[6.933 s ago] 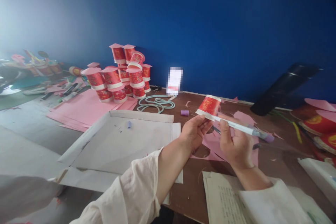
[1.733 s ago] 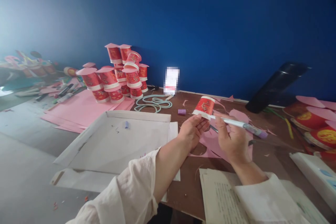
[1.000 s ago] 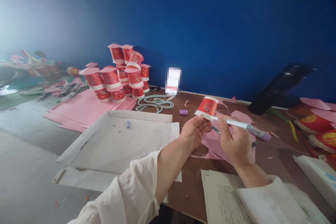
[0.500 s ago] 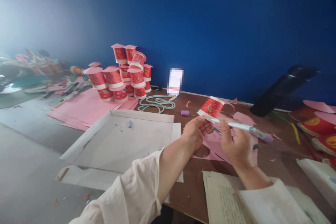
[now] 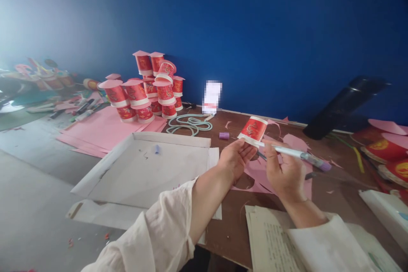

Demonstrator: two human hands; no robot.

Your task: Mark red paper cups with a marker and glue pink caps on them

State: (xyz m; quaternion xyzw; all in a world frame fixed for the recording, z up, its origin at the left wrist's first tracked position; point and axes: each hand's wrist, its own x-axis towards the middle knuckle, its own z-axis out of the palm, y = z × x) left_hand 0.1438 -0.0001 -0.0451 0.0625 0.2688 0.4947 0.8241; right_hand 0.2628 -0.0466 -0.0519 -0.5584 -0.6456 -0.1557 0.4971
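A red paper cup (image 5: 254, 129) with a gold pattern and a white band sits tilted in my left hand (image 5: 237, 157), whose fingers grip it at its lower, white end. My right hand (image 5: 284, 173) is closed around a white marker (image 5: 291, 151) with a purple back end. The marker's tip meets or nearly meets the white band; I cannot tell which. Beyond my hands a purple cap (image 5: 224, 135) lies on the brown table (image 5: 229, 238). Pink paper with round cut-outs (image 5: 264, 178) lies beneath both hands.
Left of centre, several red cups with pink paper discs (image 5: 143, 89) are stacked beside pink sheets (image 5: 92, 129). A shallow white box lid (image 5: 172, 174) lies nearer. A phone (image 5: 212, 97) leans against the blue wall, with a coiled cable (image 5: 191, 125) nearby. A black bottle (image 5: 341, 108) stands tilted at right.
The cup has shifted slightly left with both hands, and the marker stays at its white band. The view has moved a little; the things on the table look unchanged.
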